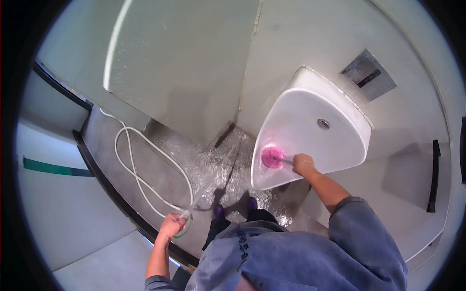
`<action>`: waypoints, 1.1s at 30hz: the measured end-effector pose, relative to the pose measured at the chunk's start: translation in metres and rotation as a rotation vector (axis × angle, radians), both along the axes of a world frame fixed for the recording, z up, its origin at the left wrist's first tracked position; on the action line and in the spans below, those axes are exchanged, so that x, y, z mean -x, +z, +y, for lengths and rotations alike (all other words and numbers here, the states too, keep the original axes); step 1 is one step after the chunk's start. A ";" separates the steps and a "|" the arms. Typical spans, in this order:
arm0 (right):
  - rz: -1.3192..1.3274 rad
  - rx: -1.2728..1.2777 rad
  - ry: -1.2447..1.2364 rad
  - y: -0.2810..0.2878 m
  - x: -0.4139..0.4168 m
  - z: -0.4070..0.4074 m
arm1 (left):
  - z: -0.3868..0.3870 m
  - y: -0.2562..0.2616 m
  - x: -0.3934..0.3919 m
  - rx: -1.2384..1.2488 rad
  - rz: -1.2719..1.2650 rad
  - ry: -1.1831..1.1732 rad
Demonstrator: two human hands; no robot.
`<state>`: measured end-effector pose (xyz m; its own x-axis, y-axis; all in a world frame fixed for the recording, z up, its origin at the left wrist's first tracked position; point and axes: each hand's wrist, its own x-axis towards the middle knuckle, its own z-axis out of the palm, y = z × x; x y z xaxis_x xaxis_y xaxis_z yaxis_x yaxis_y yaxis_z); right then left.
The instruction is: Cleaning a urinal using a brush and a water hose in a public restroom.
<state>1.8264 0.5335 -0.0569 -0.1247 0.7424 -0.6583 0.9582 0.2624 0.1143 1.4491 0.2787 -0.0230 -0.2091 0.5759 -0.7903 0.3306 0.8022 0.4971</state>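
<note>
My right hand is closed around the thin grey handle of a brush-like tool. Its far end meets a round pink piece low in the bowl of a white wall urinal; whether this is the tool's head or a drain mat I cannot tell. Pink tints the wet bowl around it. Down at the left, my left hand grips a pale hose near its end. A stream of water runs from the hose toward the floor's corner.
Loops of the hose lie on the wet floor to my left. A grey partition with a white edge stands ahead. A metal wall plate sits above the urinal. My purple shoes are in the water.
</note>
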 end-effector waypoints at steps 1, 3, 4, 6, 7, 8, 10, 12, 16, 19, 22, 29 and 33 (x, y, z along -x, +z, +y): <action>0.023 -0.010 -0.007 -0.002 -0.011 0.000 | 0.004 0.000 -0.003 -0.041 -0.035 0.007; 0.169 0.158 -0.457 -0.041 -0.051 -0.023 | 0.005 -0.002 0.005 -0.092 -0.058 -0.016; 0.254 0.415 -0.929 -0.045 -0.058 -0.036 | 0.002 -0.005 0.012 -0.105 -0.076 -0.014; 0.324 0.328 -0.822 -0.069 -0.069 -0.070 | -0.004 -0.018 0.028 -0.118 -0.092 -0.010; 0.362 0.243 -0.704 -0.080 -0.080 -0.086 | 0.002 -0.015 0.029 -0.128 -0.095 -0.044; 0.300 0.240 -0.668 -0.088 -0.094 -0.099 | 0.010 -0.011 0.028 -0.106 -0.118 -0.066; 0.382 0.077 -0.655 -0.016 -0.067 -0.138 | 0.003 -0.003 0.043 -0.064 -0.119 -0.084; 0.509 -0.163 -0.715 0.046 -0.063 -0.182 | 0.007 0.002 0.050 -0.115 -0.154 -0.137; 0.795 -0.136 -1.052 0.083 -0.083 -0.272 | 0.006 -0.005 0.056 -0.125 -0.227 -0.140; 1.060 0.030 -1.531 0.092 -0.082 -0.358 | -0.008 0.011 0.066 -0.147 -0.234 -0.158; 1.128 0.080 -1.782 0.050 -0.104 -0.441 | -0.020 0.022 0.069 -0.168 -0.264 -0.164; 0.954 0.261 -2.206 -0.134 -0.149 -0.563 | -0.072 0.065 0.042 -0.248 -0.187 -0.243; 0.879 0.352 -2.429 -0.158 -0.177 -0.610 | -0.115 0.081 0.013 -0.284 -0.085 -0.264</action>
<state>2.0036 -0.0766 -0.2153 0.1257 -0.0723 -0.9894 -0.6430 -0.7655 -0.0257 1.4362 0.1638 0.0582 0.0348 0.7995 -0.5997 0.4550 0.5215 0.7218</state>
